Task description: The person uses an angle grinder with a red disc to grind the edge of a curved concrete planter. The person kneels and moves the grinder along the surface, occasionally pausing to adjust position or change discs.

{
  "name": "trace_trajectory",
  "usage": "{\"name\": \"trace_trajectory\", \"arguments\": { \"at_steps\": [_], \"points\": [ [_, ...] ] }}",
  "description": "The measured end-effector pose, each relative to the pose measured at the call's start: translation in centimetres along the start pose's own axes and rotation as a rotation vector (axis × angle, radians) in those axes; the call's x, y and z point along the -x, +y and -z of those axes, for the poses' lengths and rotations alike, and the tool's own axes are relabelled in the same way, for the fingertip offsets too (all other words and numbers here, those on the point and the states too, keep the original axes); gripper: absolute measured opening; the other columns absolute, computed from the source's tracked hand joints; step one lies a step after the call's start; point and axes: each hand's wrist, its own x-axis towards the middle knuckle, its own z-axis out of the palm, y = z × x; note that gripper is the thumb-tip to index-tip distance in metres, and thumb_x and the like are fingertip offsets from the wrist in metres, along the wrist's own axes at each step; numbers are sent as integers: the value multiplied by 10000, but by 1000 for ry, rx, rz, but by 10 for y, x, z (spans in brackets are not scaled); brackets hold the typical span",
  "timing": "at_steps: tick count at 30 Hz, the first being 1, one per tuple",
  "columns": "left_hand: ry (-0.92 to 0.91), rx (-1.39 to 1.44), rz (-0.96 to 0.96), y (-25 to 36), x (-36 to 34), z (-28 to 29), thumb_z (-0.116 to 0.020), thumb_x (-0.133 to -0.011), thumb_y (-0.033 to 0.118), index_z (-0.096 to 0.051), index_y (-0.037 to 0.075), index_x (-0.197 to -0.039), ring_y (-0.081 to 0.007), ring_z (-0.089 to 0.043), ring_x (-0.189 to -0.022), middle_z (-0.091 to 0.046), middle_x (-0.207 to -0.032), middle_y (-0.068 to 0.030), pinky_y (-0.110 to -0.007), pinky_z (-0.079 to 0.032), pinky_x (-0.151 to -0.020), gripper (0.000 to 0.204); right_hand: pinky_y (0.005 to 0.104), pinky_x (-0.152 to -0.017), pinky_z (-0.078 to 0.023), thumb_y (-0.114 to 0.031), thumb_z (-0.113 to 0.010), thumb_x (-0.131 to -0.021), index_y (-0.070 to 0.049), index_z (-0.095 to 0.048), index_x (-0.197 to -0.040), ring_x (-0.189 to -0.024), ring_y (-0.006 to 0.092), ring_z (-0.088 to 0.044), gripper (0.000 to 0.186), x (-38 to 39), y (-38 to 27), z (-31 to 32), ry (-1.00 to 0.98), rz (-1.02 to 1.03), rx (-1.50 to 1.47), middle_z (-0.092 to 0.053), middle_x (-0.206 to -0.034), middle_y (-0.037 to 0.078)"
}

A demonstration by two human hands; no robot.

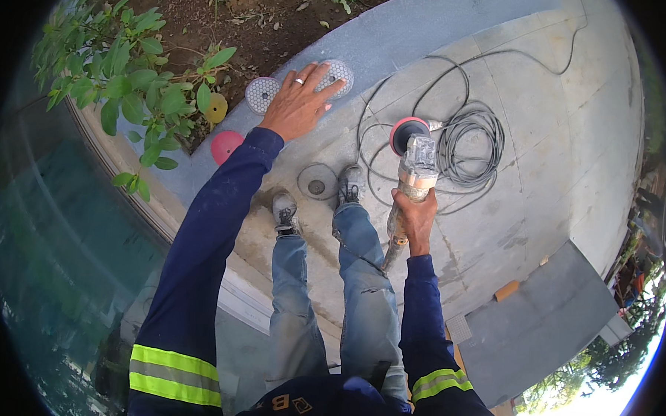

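Note:
My left hand (299, 106), with a ring on one finger, reaches to the grey stone ledge with its fingers spread. Its fingertips lie over the edge of a round white honeycomb polishing pad (337, 74). A second white honeycomb pad (261, 95) lies just left of the hand. Farther left are a yellow disc (217, 108) and a pinkish-red disc (224, 145), partly behind my sleeve. In my right hand (416, 215) is a dusty angle grinder (419, 169), gripped round its body. Its head carries a black backing pad with a red rim (407, 135).
A grey power cable (473, 151) lies coiled on the paved floor beyond the grinder. Between my shoes and the ledge sits a round drain cover (318, 181). Leafy plants (134, 88) overhang the ledge at left. A dark grey slab (543, 329) and an orange block (506, 291) lie right.

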Motion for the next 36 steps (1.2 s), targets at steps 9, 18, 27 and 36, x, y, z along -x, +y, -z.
{"name": "trace_trajectory", "arguments": {
  "at_steps": [9,18,27,36],
  "points": [
    [-174,-175,249,-30,80,-13,-558,-1061,494,-314,325,-1676,-376,-165,-1620,-173,-1766,-102,-732,-194,-1242,683,364,-831,-565,-218,-866,-763,55,-626,-1247,-914,223,-711,606,-46,-25,14,-89,12,18,-742,-1060,144],
    [-107,-205,451,-32,149,-34,-543,-1055,563,-282,295,-1694,-445,-162,-1610,-144,-1768,-174,-751,-207,-1214,740,503,-854,-578,-392,-838,-690,44,-625,-1185,-951,457,-744,694,-55,-54,-32,-260,120,413,-752,-991,288],
    [-147,-175,411,-38,147,-34,-535,-1047,598,-256,251,-1702,-510,-175,-1589,-139,-1754,-240,-788,-223,-1176,792,487,-854,-579,-397,-820,-686,39,-634,-1177,-947,442,-747,682,-95,-59,-20,-231,128,403,-755,-994,272],
    [-198,-140,425,-37,146,-30,-553,-1045,581,-219,235,-1711,-527,-139,-1593,-112,-1752,-262,-791,-209,-1178,822,471,-862,-584,-408,-822,-684,49,-639,-1193,-960,434,-753,708,-100,-71,-27,-222,133,367,-756,-1012,286]
  ]
}}
